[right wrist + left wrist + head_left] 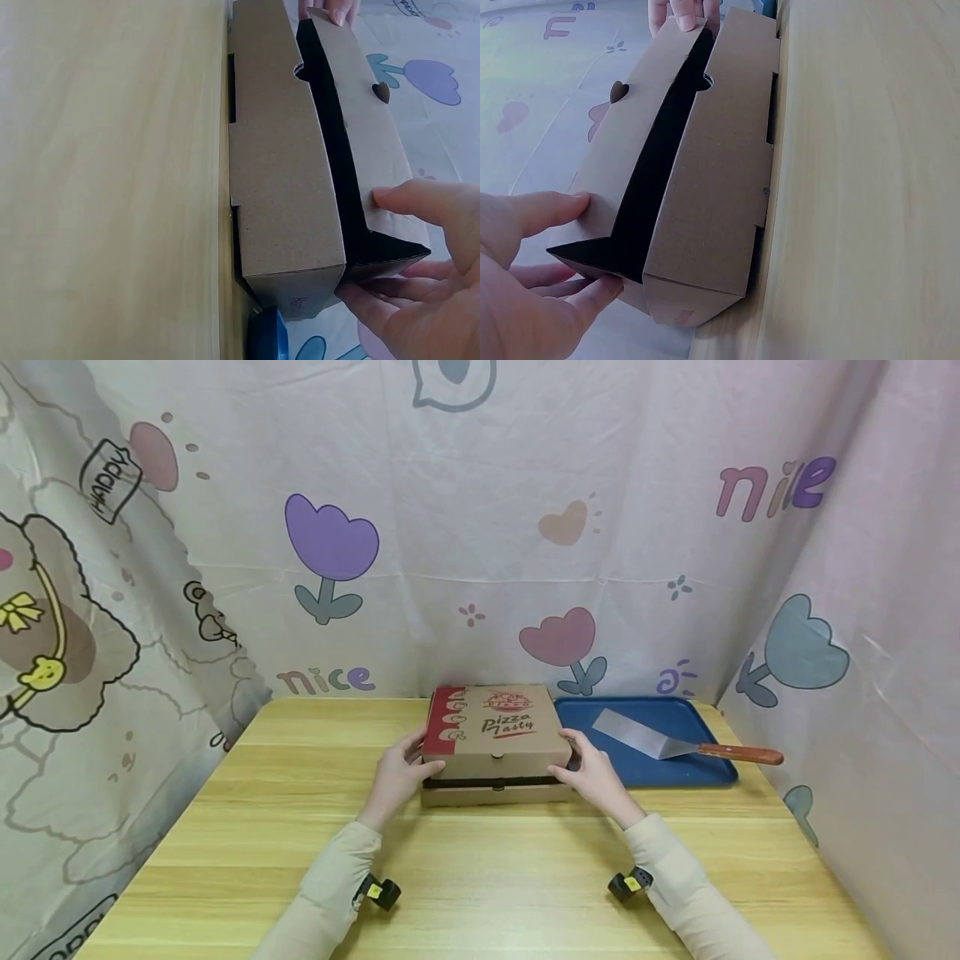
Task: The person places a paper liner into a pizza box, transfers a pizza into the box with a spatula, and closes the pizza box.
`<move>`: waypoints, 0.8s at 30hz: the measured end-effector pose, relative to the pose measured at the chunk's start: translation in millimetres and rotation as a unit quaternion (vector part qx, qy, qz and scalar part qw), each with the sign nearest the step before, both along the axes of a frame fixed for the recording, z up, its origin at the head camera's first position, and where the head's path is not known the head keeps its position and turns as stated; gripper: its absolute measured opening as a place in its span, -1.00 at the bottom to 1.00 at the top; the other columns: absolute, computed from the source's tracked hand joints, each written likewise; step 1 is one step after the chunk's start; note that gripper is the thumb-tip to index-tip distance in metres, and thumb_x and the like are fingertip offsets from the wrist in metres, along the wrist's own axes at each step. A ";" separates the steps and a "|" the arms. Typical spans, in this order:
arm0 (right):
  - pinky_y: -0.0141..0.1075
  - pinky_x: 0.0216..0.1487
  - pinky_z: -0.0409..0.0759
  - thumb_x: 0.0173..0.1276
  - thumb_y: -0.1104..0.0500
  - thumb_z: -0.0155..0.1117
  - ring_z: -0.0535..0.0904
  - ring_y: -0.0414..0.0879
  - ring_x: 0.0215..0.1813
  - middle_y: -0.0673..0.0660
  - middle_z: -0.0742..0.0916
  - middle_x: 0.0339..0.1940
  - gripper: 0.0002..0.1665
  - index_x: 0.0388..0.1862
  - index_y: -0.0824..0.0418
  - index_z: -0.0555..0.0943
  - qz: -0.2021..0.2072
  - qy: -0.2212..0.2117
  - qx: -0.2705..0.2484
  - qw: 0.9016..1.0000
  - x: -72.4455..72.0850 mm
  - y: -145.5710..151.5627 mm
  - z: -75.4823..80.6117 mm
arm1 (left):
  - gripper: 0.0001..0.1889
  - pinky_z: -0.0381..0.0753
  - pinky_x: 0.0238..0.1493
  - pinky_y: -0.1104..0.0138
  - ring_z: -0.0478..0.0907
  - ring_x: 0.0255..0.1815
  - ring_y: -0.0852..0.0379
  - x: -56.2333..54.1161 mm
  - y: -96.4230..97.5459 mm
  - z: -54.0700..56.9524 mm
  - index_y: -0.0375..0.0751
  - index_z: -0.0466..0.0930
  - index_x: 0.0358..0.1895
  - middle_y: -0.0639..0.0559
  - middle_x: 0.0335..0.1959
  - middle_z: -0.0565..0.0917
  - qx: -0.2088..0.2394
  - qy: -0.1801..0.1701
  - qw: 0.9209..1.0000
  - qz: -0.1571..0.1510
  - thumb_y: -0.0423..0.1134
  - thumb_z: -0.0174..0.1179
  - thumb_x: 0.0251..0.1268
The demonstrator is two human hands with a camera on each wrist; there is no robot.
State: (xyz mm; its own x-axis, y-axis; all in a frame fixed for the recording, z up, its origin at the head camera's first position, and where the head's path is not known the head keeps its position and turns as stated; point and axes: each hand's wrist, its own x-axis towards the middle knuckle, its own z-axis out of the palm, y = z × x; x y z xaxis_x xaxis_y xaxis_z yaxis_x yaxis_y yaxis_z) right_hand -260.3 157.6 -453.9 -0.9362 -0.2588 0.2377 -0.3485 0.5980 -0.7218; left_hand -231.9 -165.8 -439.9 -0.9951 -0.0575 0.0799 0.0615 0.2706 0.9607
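A cardboard pizza box (517, 739) with red print sits at the middle back of the table. Its lid is raised a little along the front, leaving a dark gap over the box's base (705, 165). My left hand (397, 772) pinches the lid's left front corner, thumb on the front flap and fingers at the side. At the right front corner my right hand (595, 772) pinches the lid the same way, thumb on the flap (375, 157). The inside of the box is too dark to make out.
Right of the box lies a blue tray (637, 772), partly behind the right hand. A metal spatula (637, 733) with a wooden handle rests across it, the handle reaching past the tray's right edge. A printed curtain (450, 568) hangs behind the wooden table (495, 877).
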 end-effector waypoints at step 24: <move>-0.12 -0.10 0.60 0.18 0.17 0.47 0.64 0.04 -0.04 0.25 0.69 0.07 -0.24 0.34 0.27 0.38 -0.013 0.016 0.053 0.998 2.8 -4.8 -3.0 | -0.24 0.56 0.16 0.11 0.45 0.30 -0.29 0.1 -0.4 -1.4 -0.43 0.27 0.40 -0.36 0.37 0.39 -0.063 -0.003 0.998 -0.008 -0.50 0.35 0.07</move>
State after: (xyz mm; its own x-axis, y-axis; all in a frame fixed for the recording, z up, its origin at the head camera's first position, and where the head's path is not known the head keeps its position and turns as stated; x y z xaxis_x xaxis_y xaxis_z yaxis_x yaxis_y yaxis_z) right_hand -257.5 152.8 -456.9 -0.9351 -0.2607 0.2401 -0.3544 0.6795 -0.6425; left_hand -231.8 -166.1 -441.3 -0.9964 -0.0308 0.0785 0.0605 0.3880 0.9197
